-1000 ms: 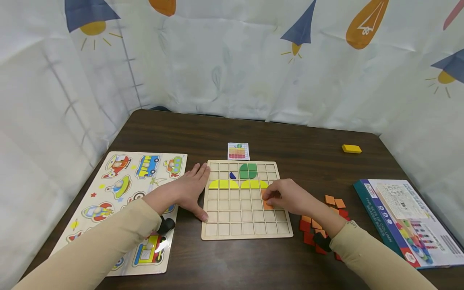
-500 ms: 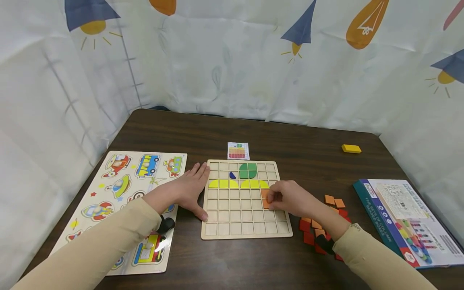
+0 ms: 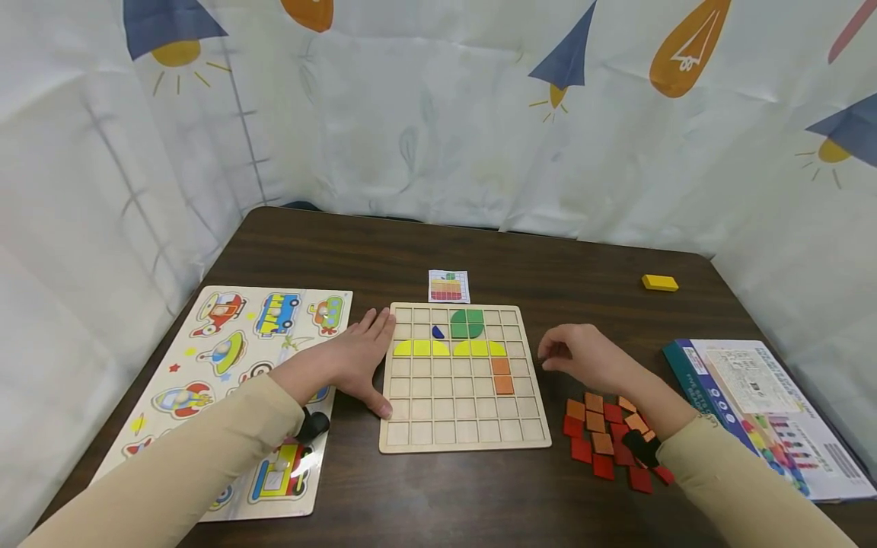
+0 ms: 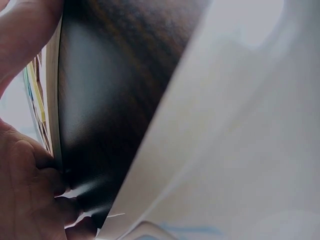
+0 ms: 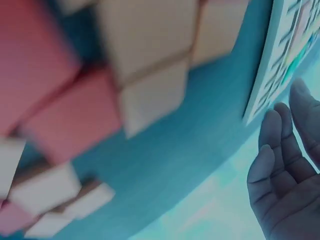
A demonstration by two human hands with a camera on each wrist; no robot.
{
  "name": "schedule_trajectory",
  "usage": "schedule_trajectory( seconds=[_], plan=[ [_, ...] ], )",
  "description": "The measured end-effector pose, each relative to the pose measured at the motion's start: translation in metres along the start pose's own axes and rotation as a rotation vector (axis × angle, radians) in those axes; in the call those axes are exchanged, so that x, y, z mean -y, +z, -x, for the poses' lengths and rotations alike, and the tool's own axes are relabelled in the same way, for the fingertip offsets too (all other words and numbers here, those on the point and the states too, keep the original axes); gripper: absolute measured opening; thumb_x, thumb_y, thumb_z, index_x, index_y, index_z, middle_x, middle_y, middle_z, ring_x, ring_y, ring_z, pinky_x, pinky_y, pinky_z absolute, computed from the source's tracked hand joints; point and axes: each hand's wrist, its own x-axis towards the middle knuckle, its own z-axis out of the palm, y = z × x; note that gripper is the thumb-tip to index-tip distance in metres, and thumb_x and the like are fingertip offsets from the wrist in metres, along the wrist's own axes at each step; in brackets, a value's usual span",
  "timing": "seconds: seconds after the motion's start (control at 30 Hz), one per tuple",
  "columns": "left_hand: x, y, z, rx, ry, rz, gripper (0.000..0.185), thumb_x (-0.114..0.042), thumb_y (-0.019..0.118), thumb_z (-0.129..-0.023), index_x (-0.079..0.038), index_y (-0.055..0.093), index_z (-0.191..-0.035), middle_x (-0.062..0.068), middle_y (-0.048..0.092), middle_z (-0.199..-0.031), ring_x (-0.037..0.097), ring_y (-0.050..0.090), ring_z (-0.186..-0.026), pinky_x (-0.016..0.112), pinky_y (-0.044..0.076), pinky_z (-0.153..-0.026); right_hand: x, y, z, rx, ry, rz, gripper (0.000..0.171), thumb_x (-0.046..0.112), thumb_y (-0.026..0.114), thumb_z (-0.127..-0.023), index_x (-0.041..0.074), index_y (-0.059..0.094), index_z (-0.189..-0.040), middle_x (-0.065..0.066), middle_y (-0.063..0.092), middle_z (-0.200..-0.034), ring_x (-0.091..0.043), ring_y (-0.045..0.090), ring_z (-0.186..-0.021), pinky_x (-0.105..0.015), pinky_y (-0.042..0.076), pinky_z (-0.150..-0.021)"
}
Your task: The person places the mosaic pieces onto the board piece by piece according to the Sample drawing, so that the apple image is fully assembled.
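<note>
My left hand point(image 3: 356, 358) rests with straight, spread fingers along the left edge of a wooden grid board point(image 3: 445, 434). Green quarter rounds point(image 3: 467, 325), a dark blue half-round piece point(image 3: 438, 332) and yellow pieces point(image 3: 421, 348) lie in the board's upper cells. Below them, two orange square tiles point(image 3: 503, 385) sit one under the other toward the right. Past the board's right edge, my right hand point(image 3: 582, 354) hovers with loosely bent fingers, nothing between them. The right wrist view shows its palm point(image 5: 285, 205) bare. Nearby lies a loose pile of red and orange tiles point(image 3: 603, 464).
A small picture card point(image 3: 448, 287) lies behind the board. To the left is a vehicle puzzle board point(image 3: 260, 348), partly under my left forearm. A boxed set point(image 3: 747, 403) lies at the right, with a yellow block point(image 3: 660, 283) farther back. A printed curtain point(image 3: 438, 114) hangs behind the table.
My right hand has let go of the lower orange tile and moved right, off the board, uncovering both orange tiles and more of the pile. My left hand has stayed in place.
</note>
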Motion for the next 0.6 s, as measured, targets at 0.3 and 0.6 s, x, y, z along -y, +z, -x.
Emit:
schedule_trajectory(
  seconds=[0.3, 0.6],
  plan=[
    [0.0, 0.0, 0.0, -0.004, 0.004, -0.004, 0.141, -0.062, 0.087, -0.068, 0.011, 0.008, -0.16, 0.031, 0.0, -0.169, 0.051, 0.001, -0.157, 0.062, 0.014, -0.126, -0.039, -0.029, 0.018, 0.1, 0.132, 0.13, 0.024, 0.006, 0.076, -0.09, -0.002, 0.071, -0.113, -0.012, 0.073, -0.102, -0.023, 0.068, -0.089, -0.045, 0.06, -0.081],
    [-0.001, -0.001, 0.001, -0.003, 0.007, -0.005, 0.141, -0.062, 0.088, -0.068, 0.012, 0.008, -0.159, 0.032, 0.0, -0.169, 0.052, 0.001, -0.156, 0.063, 0.014, -0.126, -0.058, -0.036, 0.026, 0.225, 0.26, 0.225, 0.032, 0.008, 0.081, -0.085, -0.005, 0.069, -0.111, -0.011, 0.069, -0.096, -0.021, 0.063, -0.083, -0.043, 0.059, -0.077]
  ],
)
